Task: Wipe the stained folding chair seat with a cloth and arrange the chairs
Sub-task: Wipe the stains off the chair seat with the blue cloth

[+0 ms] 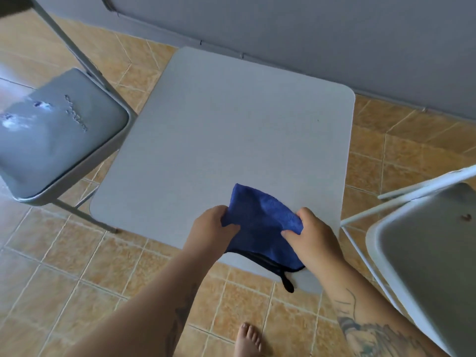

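Observation:
A blue cloth (260, 222) with a black edge and loop lies at the near edge of a light grey square table (231, 130). My left hand (213, 228) grips its left side and my right hand (311, 233) pinches its right side. A grey folding chair (59, 145) stands to the left, its seat marked with white and dark stains. A second folding chair (427, 258) with a pale frame stands to the right, with a small brown spot on its seat.
The floor (64, 266) is orange-brown tile. A grey wall (334, 34) runs behind the table. My bare foot (248, 338) shows at the bottom, below the table's near edge. Both chairs stand close against the table's sides.

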Demonstrator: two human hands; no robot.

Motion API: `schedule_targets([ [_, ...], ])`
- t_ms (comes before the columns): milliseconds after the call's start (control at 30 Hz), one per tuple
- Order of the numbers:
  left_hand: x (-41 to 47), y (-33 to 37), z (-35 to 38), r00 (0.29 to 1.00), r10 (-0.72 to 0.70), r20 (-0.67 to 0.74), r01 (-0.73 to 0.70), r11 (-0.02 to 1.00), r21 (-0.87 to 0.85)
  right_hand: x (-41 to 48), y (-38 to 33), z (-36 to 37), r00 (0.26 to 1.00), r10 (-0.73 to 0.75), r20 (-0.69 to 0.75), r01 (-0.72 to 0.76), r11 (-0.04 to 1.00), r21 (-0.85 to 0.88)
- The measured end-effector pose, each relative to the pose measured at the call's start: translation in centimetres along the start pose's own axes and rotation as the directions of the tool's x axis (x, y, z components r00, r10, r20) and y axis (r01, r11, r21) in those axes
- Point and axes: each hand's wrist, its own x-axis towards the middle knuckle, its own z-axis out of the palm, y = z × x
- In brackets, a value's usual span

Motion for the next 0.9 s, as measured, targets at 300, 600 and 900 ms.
schedule_targets([
  [300, 1.4, -9.2, -18.2, 0.979, -0.051, -0.198, -0.006, 0.960, -0.278, 1.0, -19.9, 5.7, 0.975, -0.206, 0.084, 0.187, 0.963, 0.193],
  [600, 5.9, -21.0, -36.8, 0.937, -0.141, -0.319, 0.009, 0.925, -0.380, 2.9, -40.4, 16.5, 0.912, -0.358, 0.199, 0.313, 0.923, 0.225],
  [900, 15.2, -27.4, -43.2, 0.815, -0.232, -0.531, -0.010, 0.910, -0.414, 12.6, -52.0, 23.1, 0.761, -0.612, 0.215, 0.638, 0.648, -0.417],
])
